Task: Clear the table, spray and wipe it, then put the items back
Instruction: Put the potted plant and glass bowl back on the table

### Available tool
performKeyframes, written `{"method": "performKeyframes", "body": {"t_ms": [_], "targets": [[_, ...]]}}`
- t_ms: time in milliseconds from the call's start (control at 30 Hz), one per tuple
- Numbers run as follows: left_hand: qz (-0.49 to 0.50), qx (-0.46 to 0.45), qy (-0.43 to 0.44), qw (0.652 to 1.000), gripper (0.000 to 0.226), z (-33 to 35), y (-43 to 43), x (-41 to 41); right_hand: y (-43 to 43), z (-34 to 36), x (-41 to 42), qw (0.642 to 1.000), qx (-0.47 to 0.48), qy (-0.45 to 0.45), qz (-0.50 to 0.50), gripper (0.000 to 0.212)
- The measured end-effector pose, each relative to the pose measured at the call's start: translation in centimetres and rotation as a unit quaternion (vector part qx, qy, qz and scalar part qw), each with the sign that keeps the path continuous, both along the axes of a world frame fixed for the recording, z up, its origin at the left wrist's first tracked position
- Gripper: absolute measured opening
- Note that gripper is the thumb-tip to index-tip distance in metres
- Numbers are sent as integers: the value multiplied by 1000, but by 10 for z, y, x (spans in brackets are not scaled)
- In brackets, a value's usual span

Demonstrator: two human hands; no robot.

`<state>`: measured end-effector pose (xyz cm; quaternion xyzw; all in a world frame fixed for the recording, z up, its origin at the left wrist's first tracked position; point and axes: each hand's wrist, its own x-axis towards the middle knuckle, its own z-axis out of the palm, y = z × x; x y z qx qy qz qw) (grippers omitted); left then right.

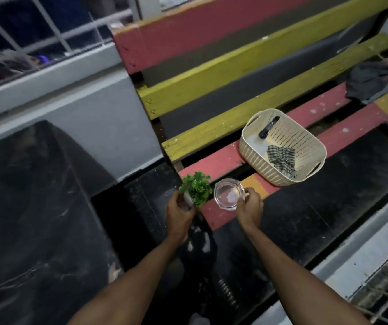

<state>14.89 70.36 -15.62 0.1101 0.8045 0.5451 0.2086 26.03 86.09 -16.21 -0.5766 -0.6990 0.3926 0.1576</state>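
My left hand (pixel 178 215) grips the white pot of a small green plant (pixel 196 188), held just off the near left end of the bench seat. My right hand (pixel 249 207) holds a clear glass jug (pixel 228 194) by its side, over the red front slat of the bench (pixel 214 214). The jug looks down-open, with a pale patch at its bottom. The plant's pot is mostly hidden by my fingers.
A cream perforated basket (pixel 305 146) sits on the bench seat to the right, holding a checked cloth (pixel 281 158) and a dark object (pixel 268 129). A dark garment (pixel 368 82) lies at the bench's far right. A black surface (pixel 24 207) stands at left; the floor is dark tile.
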Motion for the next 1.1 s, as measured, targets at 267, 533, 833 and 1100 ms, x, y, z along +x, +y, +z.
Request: {"method": "performKeyframes", "body": {"t_ms": [267,533,833,1100], "targets": [[68,64,-2,996,44,120,-166,-77,-138,130,-89,995,19,62,76,28],[112,60,52,991,41,210,-419,-173,-357,203,-182,982,56,81,164,22],[95,41,58,993,67,239,-631,-280,-611,209,-204,965,-7,70,254,12],[64,11,-3,998,64,207,-665,-332,-677,172,-210,956,-36,18,292,18]]}}
